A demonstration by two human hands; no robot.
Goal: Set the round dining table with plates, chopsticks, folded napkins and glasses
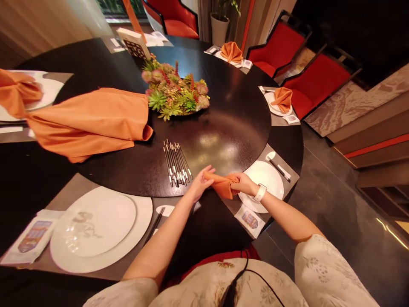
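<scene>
Between my two hands, above the table's near edge, is an orange cloth napkin [223,186], partly folded and bunched. My left hand [202,183] holds its left end, thumb and fingers closed on the cloth. With a white watch on the wrist, my right hand [243,184] grips the bunched right end. Behind the right hand lies a white plate [271,187] on a grey placemat. A bundle of dark chopsticks [176,164] with light bands lies on the raised round tabletop, left of my left hand.
A large orange cloth [96,121] spreads over the tabletop's left side. A succulent centrepiece [175,91] stands mid-table. Stacked white plates [105,230] are at the near left. Folded napkins [282,99] sit on far plates; red chairs [322,83] stand behind the table.
</scene>
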